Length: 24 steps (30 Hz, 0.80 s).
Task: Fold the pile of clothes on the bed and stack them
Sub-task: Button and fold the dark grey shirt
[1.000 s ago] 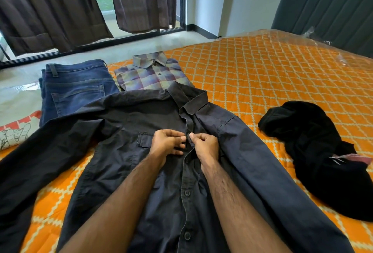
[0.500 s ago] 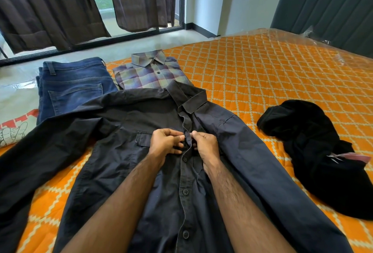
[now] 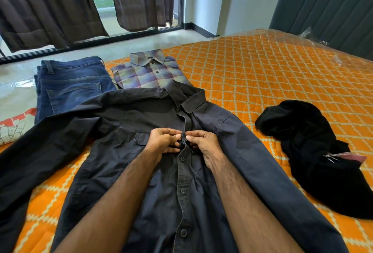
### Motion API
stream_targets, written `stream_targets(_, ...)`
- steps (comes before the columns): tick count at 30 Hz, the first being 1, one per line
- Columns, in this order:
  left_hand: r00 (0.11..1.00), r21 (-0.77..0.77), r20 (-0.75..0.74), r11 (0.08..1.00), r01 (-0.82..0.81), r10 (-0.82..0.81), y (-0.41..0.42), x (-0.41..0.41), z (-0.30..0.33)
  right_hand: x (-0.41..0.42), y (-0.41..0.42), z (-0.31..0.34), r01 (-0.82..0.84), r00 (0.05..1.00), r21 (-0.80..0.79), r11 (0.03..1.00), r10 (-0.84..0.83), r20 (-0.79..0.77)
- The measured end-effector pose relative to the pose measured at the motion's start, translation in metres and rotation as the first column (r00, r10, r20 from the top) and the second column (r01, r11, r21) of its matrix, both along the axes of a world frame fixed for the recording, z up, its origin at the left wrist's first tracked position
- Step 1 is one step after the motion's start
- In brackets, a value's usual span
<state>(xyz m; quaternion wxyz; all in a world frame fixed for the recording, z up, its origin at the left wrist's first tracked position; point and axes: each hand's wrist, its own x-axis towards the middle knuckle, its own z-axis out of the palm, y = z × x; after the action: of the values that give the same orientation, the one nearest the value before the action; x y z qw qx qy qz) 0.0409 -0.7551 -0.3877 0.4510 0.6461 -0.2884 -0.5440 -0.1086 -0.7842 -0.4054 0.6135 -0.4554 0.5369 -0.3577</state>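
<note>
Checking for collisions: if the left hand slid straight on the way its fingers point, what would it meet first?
Its fingers point right, across the dark shirt's button strip. The left hand would probably meet the right hand almost at once, just across that strip.

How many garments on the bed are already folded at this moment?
2: the blue jeans at the far left and the plaid shirt beside them. The dark shirt lies spread out; the black garment lies crumpled at right.
</note>
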Motion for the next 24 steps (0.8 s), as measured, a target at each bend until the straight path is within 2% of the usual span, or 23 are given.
stream_targets(3, 1.000, 0.002, -0.003, 1.000, 0.006, -0.006, -0.001, 0.001, -0.001, -0.002, -0.001, 0.002, -0.039, 0.999, 0.017, 0.999, 0.038, 0.030)
stream_targets(9, 1.000, -0.021, 0.021, 1.000, 0.013, -0.012, 0.001, 0.000, -0.002, 0.003, 0.006, 0.005, 0.028, 0.997, 0.018, 0.999, -0.030, 0.066)
stream_targets(14, 0.998, -0.045, 0.048, 0.998, 0.042, -0.040, 0.003, 0.002, 0.002, 0.018, 0.014, -0.002, 0.165, 0.983, -0.107, 0.980, -0.172, -0.058)
stream_targets(17, 0.988, -0.065, 0.140, 0.995, 0.076, -0.067, 0.003, 0.002, 0.000, 0.022, 0.016, -0.004, 0.191, 0.971, -0.166, 0.968, -0.211, -0.110)
stream_targets(21, 0.952, -0.106, 0.305, 0.994, -0.006, 0.038, 0.002, -0.008, -0.006, 0.021, 0.017, -0.006, 0.133, 0.947, -0.241, 0.961, -0.195, -0.254)
stream_targets(24, 0.922, -0.136, 0.378, 0.990, -0.032, 0.082, 0.002, -0.013, -0.007, 0.019, 0.017, -0.005, 0.096, 0.938, -0.242, 0.965, -0.169, -0.302)
